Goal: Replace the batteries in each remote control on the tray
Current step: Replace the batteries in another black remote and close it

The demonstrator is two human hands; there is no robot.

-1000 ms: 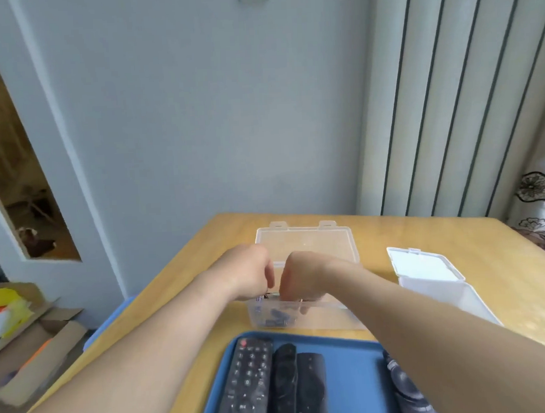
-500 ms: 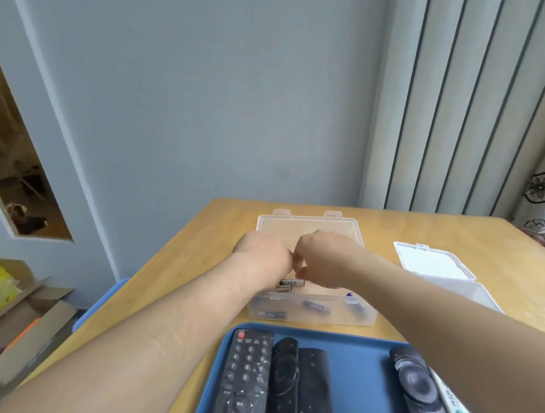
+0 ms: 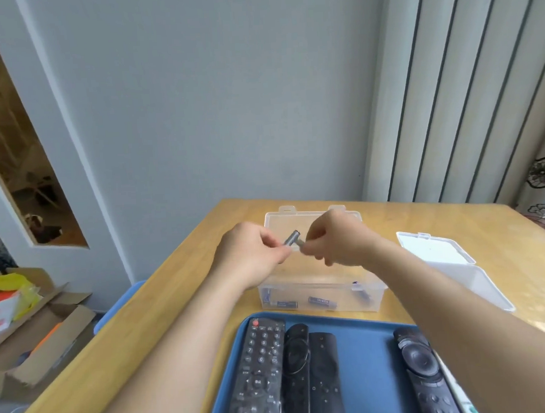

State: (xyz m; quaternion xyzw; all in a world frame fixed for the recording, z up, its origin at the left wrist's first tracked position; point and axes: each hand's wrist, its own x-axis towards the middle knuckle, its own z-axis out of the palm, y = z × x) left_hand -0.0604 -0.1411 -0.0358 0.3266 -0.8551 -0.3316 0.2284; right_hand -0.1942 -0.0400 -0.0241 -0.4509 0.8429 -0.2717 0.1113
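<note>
Soft even daylight; slight blur; wide-angle bending at edges.

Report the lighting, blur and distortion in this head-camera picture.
Head view: soft, even light, no hard shadows; the batteries pinched between the left hand and right hand are smeared by blur; pale sheen on the table at right; wide-angle bending tilts the wall edges.

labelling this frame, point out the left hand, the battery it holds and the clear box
left hand [image 3: 251,258]: head view, back of the hand
battery [image 3: 291,238]: head view, middle of its barrel
clear box [image 3: 345,295]: head view, front wall
</note>
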